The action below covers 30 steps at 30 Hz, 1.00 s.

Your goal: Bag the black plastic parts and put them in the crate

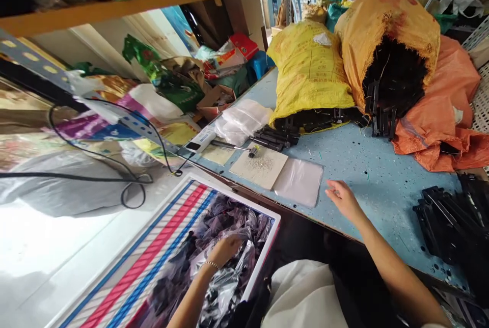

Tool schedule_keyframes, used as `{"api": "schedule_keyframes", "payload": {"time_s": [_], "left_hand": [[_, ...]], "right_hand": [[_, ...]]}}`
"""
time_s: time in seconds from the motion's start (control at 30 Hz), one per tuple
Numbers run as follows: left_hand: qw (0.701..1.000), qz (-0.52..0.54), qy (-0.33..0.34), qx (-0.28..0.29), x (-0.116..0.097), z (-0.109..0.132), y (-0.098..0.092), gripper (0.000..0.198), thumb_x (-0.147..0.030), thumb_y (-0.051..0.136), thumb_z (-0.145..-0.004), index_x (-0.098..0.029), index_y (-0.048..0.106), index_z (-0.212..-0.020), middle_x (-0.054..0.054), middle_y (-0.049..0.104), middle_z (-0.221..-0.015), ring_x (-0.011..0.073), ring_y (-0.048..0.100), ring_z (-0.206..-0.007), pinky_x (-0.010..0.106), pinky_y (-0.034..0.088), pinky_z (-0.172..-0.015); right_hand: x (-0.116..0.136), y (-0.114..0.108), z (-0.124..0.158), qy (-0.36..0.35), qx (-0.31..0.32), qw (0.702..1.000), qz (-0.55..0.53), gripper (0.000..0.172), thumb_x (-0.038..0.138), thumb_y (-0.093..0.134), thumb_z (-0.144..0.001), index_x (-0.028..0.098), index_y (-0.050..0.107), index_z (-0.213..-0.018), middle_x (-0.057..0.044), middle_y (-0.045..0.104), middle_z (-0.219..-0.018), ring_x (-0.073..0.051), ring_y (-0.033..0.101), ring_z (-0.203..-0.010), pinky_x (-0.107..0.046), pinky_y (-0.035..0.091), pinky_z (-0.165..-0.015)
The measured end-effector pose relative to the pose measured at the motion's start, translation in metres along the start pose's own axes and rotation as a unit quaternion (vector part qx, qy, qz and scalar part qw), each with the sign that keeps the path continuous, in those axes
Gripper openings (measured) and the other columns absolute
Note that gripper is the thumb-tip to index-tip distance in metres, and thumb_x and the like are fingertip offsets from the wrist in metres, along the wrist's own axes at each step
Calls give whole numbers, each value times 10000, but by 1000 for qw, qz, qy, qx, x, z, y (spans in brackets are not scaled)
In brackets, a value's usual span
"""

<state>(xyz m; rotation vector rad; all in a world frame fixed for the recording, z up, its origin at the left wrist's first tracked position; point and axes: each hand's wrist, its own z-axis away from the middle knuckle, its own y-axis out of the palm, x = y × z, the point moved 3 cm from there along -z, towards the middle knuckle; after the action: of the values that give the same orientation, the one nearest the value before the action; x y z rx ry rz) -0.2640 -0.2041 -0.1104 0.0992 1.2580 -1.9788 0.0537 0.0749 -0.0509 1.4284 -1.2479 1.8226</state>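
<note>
My left hand point(225, 247) is down in a striped crate point(273, 246), among clear plastic bags point(219, 279) with dark contents; its fingers are hidden by a bag. Over the blue table point(367, 185), my right hand point(341, 196) has its fingers partly bent and apart, with nothing between them. Left of that hand lies a stack of flat clear bags point(300, 183). Beside the stack is a beige board point(259, 166) strewn with small bits. A soldering iron-like tool point(233, 145) rests with its tip at the board's upper edge.
Black plastic parts point(277, 137) lie behind the board, and a large pile of black parts point(451, 216) is at the right. A yellow sack point(311, 68), an orange sack point(359, 48) and a red-orange sack point(446, 109) stand at the back. A black cable point(95, 179) hangs at left.
</note>
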Motion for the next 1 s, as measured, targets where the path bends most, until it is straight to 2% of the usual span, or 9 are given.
{"api": "schedule_keyframes", "payload": {"time_s": [0.07, 0.13, 0.2, 0.3, 0.4, 0.53, 0.7, 0.87, 1.0], "left_hand": [[993, -3, 84, -83, -30, -39, -35, 238, -186, 500, -910, -210, 674, -1072, 32, 701, -914, 211, 670, -873, 351, 561, -815], [947, -31, 226, -226, -75, -80, -81, 493, -72, 463, -839, -231, 607, -1284, 96, 669, -1210, 248, 611, -1149, 420, 496, -1015], [908, -99, 281, -294, -117, -125, -123, 708, 16, 448, -749, -201, 518, -1419, 157, 519, -1459, 301, 435, -1388, 491, 393, -1127], [906, -190, 265, -270, -161, -194, -169, 822, 40, 469, -696, -191, 446, -1485, 174, 402, -1566, 349, 305, -1477, 568, 306, -1158], [902, -256, 266, -222, -187, -240, -189, 815, 5, 529, -669, -212, 473, -1452, 163, 478, -1510, 369, 366, -1416, 604, 299, -1116], [880, -285, 300, -233, -222, -251, -176, 582, -110, 644, -639, -152, 627, -1219, 195, 644, -1215, 387, 459, -1250, 592, 316, -1046], [875, -239, 343, -246, -293, -233, -120, 490, -175, 660, -690, -164, 634, -1180, 185, 649, -1095, 368, 493, -1113, 549, 340, -967], [856, -237, 403, -224, -371, -229, -71, 466, -177, 620, -787, -157, 590, -1252, 163, 596, -1249, 335, 493, -1138, 496, 332, -994], [849, -248, 418, -205, -396, -238, -72, 533, -131, 606, -771, -171, 574, -1301, 156, 561, -1338, 320, 494, -1178, 500, 306, -1049]], "right_hand": [[24, 22, -49, -66, 30, 996, 50, 402, 308, 637, -868, 269, 637, -1268, -111, 565, -1250, -251, 609, -1056, -467, 513, -977], [52, 47, -107, -135, 49, 978, 150, 578, 127, 562, -842, 233, 528, -1408, -146, 471, -1383, -282, 489, -1291, -476, 400, -1115], [76, 70, -165, -153, 49, 955, 249, 751, 6, 523, -772, 200, 430, -1491, -184, 332, -1503, -317, 416, -1368, -485, 344, -1149], [100, 95, -233, -141, 94, 932, 321, 833, -5, 548, -742, 238, 377, -1520, -183, 297, -1528, -321, 525, -1260, -461, 420, -1063], [107, 99, -265, -163, 123, 925, 320, 636, 59, 571, -769, 241, 524, -1377, -125, 501, -1347, -262, 628, -1079, -394, 478, -965], [86, 66, -261, -196, 115, 924, 306, 351, 57, 523, -773, 206, 624, -1075, -84, 595, -1270, -235, 616, -1119, -362, 466, -987], [37, -18, -222, -232, 82, 952, 183, 306, 41, 469, -697, 220, 599, -909, -77, 624, -1348, -218, 577, -1245, -391, 414, -1079], [-10, -105, -183, -127, -83, 988, 28, 221, 120, 546, -651, 225, 619, -831, -79, 682, -1269, -256, 614, -1192, -466, 390, -1094], [-28, -146, -153, -32, -207, 967, -145, 185, 170, 581, -634, 221, 559, -810, -76, 718, -1197, -239, 690, -1024, -420, 526, -902]]}}
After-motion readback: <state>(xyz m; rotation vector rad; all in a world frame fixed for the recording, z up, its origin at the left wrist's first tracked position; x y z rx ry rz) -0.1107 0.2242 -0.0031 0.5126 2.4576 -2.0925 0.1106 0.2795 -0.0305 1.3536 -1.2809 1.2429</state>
